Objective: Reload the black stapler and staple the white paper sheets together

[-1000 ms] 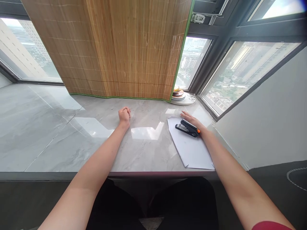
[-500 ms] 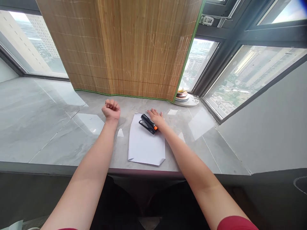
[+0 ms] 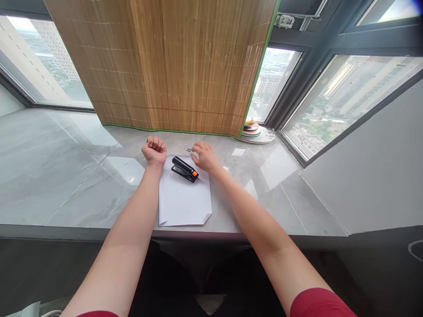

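My left hand [image 3: 154, 149] is a closed fist resting on the counter, with the wrist beside the top left corner of the white paper [image 3: 183, 204]. Plainly nothing shows in it. A black stapler [image 3: 185, 169] with an orange end lies slanted on the upper part of the paper. Just behind the paper's top right corner, my right hand [image 3: 205, 157] is curled, its thumb and fingers drawn together. At its fingertips shows a small grey strip [image 3: 188, 150], perhaps staples, too small to be sure. The paper's lower corners are creased or folded.
A bamboo blind [image 3: 172, 70] with green edging hangs down behind the counter [image 3: 82, 176]. Several stacked plates [image 3: 259, 135] stand at the back right by the window. The counter's front edge [image 3: 86, 231] runs close to my body.
The paper and stapler have shifted left, toward my left fist. My right hand has moved left and changed from flat to curled, and the small grey strip has appeared at its fingertips.
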The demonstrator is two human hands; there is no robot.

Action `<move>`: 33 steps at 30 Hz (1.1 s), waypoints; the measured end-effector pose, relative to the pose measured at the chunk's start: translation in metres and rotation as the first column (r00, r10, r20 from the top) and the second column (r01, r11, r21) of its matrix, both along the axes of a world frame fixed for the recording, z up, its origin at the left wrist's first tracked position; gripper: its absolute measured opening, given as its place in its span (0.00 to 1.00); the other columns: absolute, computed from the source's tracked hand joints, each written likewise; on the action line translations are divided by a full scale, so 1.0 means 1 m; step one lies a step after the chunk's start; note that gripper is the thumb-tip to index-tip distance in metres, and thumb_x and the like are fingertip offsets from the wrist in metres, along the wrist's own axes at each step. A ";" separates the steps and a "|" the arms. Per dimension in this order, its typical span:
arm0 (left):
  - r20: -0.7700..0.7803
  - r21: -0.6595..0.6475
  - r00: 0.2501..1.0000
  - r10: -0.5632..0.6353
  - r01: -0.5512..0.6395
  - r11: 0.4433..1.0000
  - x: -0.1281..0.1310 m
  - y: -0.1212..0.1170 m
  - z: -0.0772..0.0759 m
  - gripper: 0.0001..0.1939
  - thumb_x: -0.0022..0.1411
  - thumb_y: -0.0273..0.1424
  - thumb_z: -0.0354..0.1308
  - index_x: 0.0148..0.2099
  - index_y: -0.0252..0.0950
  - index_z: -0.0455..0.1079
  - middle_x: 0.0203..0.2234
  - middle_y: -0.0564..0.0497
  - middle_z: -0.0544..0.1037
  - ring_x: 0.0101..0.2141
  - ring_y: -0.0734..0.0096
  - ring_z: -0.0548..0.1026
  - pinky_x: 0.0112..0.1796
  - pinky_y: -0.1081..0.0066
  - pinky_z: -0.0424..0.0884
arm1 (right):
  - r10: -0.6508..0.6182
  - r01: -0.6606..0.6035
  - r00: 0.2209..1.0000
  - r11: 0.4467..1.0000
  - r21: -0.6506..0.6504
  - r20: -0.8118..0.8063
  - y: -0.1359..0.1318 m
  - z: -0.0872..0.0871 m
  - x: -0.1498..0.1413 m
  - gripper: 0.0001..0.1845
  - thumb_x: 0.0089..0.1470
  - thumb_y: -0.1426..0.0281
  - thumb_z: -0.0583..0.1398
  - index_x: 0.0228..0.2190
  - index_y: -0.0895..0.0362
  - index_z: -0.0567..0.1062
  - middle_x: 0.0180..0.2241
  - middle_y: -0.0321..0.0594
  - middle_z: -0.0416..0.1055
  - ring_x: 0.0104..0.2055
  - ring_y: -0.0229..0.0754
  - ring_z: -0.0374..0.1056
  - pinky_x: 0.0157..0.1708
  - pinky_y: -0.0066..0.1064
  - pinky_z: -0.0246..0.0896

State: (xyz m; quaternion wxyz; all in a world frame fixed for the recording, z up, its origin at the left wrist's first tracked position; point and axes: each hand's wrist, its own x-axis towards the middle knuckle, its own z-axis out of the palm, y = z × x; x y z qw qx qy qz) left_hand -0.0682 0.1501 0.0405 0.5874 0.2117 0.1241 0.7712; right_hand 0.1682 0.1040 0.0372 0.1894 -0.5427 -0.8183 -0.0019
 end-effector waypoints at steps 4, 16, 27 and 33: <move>-0.014 -0.022 1.000 -0.010 0.010 1.000 0.004 -0.001 0.000 0.22 0.60 0.16 0.52 0.29 0.38 0.40 0.21 0.58 0.44 0.18 0.77 0.46 0.20 0.72 0.44 | -0.379 0.387 0.920 0.918 -0.082 0.100 -0.014 0.001 0.109 0.27 0.72 0.63 0.52 0.28 0.56 0.83 0.32 0.52 0.82 0.45 0.53 0.78 0.42 0.36 0.63; -0.101 -0.063 0.995 0.026 -0.032 0.997 0.008 -0.003 0.003 0.23 0.61 0.17 0.55 0.27 0.37 0.41 0.21 0.57 0.45 0.18 0.76 0.47 0.20 0.72 0.47 | -0.586 0.597 0.801 0.797 -0.091 0.123 -0.047 -0.026 0.207 0.21 0.68 0.64 0.55 0.26 0.53 0.81 0.34 0.53 0.83 0.42 0.56 0.76 0.38 0.39 0.60; -0.132 -0.066 0.990 -0.050 0.042 0.997 0.016 -0.004 0.000 0.23 0.62 0.18 0.54 0.28 0.37 0.41 0.22 0.57 0.44 0.18 0.77 0.47 0.21 0.72 0.45 | 0.101 -0.156 0.930 0.979 -0.133 -0.353 -0.082 0.001 0.004 0.23 0.67 0.50 0.63 0.55 0.50 0.74 0.55 0.46 0.77 0.57 0.52 0.73 0.53 0.39 0.68; -0.168 -0.075 0.975 -0.146 0.135 0.988 0.028 -0.007 0.001 0.22 0.60 0.17 0.54 0.27 0.37 0.43 0.22 0.57 0.44 0.18 0.77 0.48 0.20 0.73 0.46 | 0.111 -0.149 0.979 0.962 -0.229 -0.172 -0.067 -0.007 -0.013 0.10 0.70 0.58 0.60 0.46 0.50 0.71 0.47 0.42 0.80 0.44 0.50 0.74 0.37 0.36 0.61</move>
